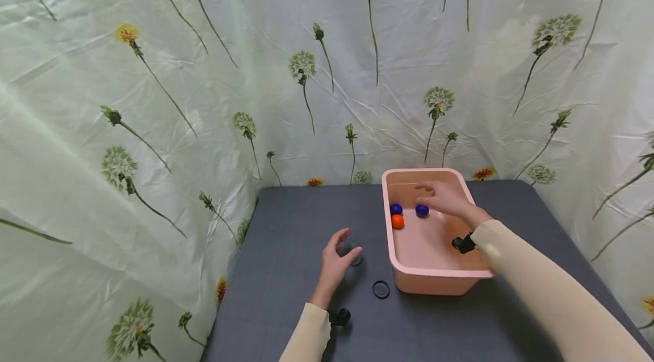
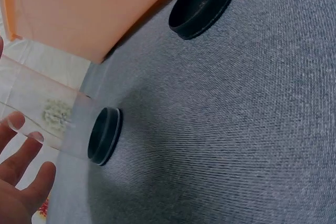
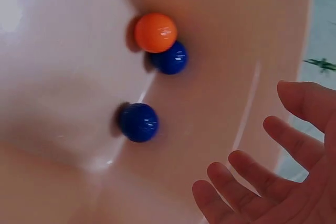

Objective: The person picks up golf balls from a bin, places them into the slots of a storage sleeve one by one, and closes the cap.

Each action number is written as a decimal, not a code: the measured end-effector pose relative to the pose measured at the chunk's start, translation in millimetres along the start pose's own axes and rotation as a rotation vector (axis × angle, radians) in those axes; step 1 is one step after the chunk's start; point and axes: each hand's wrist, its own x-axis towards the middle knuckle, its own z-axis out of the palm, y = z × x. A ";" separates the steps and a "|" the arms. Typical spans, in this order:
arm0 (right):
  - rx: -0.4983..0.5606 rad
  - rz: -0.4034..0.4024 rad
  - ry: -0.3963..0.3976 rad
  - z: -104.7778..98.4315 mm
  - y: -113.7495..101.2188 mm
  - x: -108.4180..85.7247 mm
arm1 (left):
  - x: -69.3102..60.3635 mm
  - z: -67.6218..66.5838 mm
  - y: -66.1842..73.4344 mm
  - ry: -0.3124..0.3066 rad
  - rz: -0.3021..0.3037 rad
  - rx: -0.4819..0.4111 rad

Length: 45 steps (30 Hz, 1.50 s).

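My left hand (image 1: 332,265) curls its thumb and fingers round a clear tube (image 2: 52,111). In the left wrist view fingertips press against its wall, and its black base (image 2: 104,136) sits on the table. Over the far part of a pink bin (image 1: 420,285), my right hand (image 1: 448,199) hovers with fingers spread and nothing in them. Below it on the bin's floor lies a blue ball (image 3: 138,122). Another blue ball (image 3: 170,57) touches an orange ball (image 3: 156,32) by the bin's side wall.
A round black cap (image 1: 381,289) lies on the dark grey table (image 1: 301,214), just left of the bin's near corner. Behind the table hangs a pale flowered curtain (image 1: 265,55), which also runs along the left and right sides.
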 end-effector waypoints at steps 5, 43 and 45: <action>-0.062 0.043 -0.061 9.5 7.0 9.9 | -0.8 0.8 -4.1 -0.018 0.006 -0.004; 0.150 0.187 -0.211 36.8 45.8 33.5 | 2.3 1.9 -14.0 -0.038 0.060 -0.013; 0.159 0.201 -0.224 41.4 44.1 35.8 | 0.9 1.1 -14.5 -0.038 0.061 -0.017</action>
